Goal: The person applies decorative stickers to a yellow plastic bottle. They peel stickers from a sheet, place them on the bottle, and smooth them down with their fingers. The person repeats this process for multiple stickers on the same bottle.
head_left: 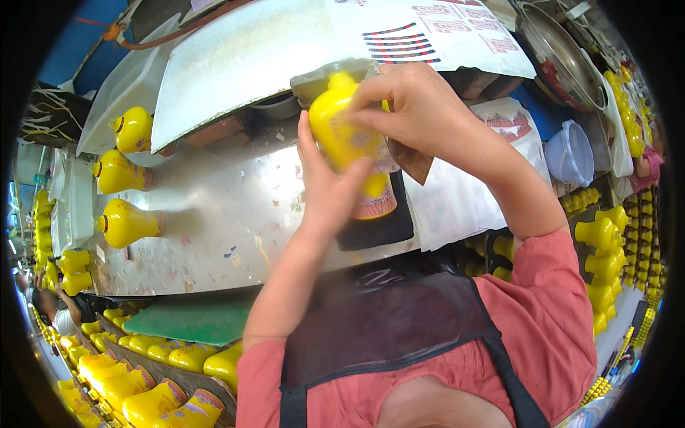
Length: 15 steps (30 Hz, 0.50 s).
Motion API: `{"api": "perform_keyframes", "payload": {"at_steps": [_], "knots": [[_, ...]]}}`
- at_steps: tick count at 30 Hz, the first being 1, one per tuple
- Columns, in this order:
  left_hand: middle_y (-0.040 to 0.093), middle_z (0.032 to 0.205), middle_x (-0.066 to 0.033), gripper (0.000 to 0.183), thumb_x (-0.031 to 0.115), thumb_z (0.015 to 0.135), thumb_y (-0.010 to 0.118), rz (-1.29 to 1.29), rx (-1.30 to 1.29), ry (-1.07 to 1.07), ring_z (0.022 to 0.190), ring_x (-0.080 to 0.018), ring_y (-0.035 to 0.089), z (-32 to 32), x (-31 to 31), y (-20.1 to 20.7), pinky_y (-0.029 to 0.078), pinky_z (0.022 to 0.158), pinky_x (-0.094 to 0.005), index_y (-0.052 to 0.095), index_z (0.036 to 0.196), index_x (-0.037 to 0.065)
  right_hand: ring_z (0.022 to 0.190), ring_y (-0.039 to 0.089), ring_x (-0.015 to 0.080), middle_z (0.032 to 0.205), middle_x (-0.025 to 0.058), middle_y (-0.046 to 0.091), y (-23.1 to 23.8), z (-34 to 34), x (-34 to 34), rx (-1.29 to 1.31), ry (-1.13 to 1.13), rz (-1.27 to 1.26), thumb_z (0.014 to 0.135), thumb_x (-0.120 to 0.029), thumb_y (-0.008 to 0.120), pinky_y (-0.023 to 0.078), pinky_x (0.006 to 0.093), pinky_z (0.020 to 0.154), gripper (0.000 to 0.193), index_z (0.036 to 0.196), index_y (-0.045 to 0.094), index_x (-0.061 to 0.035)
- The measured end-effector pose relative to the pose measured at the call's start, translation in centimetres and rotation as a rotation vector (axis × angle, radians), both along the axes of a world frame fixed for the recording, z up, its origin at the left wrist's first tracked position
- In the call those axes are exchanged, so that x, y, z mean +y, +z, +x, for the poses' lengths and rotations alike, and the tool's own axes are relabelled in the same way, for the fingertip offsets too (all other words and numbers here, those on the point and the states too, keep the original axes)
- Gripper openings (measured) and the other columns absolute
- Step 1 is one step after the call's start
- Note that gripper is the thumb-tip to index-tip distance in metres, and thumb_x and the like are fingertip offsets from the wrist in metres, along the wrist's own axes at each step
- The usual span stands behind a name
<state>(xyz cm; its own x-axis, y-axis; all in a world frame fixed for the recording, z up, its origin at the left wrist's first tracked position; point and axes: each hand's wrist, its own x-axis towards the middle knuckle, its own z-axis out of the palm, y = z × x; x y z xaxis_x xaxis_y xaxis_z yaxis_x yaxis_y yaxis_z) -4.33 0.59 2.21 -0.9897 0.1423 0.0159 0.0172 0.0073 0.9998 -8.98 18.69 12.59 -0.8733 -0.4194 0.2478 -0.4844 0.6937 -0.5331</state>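
My left hand (pixel 330 187) is wrapped around a glossy yellow vase-shaped bottle (pixel 330 108) with a narrow neck, tilted away from me. Purple-pink patterned decoration runs round its base, and fainter marks show on its side. Against the bottle's upper right side, my right hand (pixel 414 100) has its thumb and fingers pinched together. A flat brown pointed piece (pixel 412 162), like a scraper, sticks out beneath that hand and seems held in its lower fingers. Under the bottle's base lies a black pad (pixel 389 232). Behind its neck is a grey dish (pixel 307 84), partly hidden.
Three yellow bottles (pixel 130 222) stand at the left of the metal table (pixel 214 250). A white board (pixel 228 57) and printed decal sheets (pixel 446 32) lie at the far side. A pale blue bucket (pixel 569 153) is at right; many yellow bottles (pixel 153 406) fill racks around.
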Motion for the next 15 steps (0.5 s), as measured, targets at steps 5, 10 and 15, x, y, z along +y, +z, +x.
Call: {"api": "perform_keyframes", "payload": {"at_steps": [5,10,15], "knots": [[0.029,0.158,-0.0234,0.109,0.018,0.085,0.075,0.079,0.048,0.005,0.144,-0.0341,0.039,0.4,0.1,-1.3,0.036,0.119,-0.0441,0.002,0.164,0.002,0.089,0.071,0.0342,0.094,0.0157,0.073,-0.8,-1.7,-0.3,0.038,-0.179,-0.114,0.088,-0.025,0.072,0.056,0.0409,0.080,0.021,0.101,0.078,-0.0097],[0.027,0.160,-0.0256,0.109,0.021,0.085,0.075,0.310,0.048,0.022,0.147,-0.0369,0.035,0.2,-0.7,-1.7,0.032,0.121,-0.0465,0.003,0.164,0.001,0.088,0.068,0.0341,0.092,0.0143,0.068,-0.7,-1.6,0.1,0.164,-0.156,-0.122,0.092,-0.030,0.070,0.054,0.0414,0.080,0.023,0.104,0.077,-0.0124],[0.029,0.158,-0.0278,0.109,0.023,0.084,0.077,-0.113,0.173,0.054,0.146,-0.0408,0.036,0.1,-0.2,-2.5,0.031,0.122,-0.0479,0.007,0.163,-0.001,0.097,0.068,0.0338,0.102,0.0152,0.064,-1.9,0.9,-0.4,0.095,-0.006,0.123,0.095,-0.036,0.066,0.054,0.0446,0.083,0.033,0.122,0.075,-0.0181]]}}
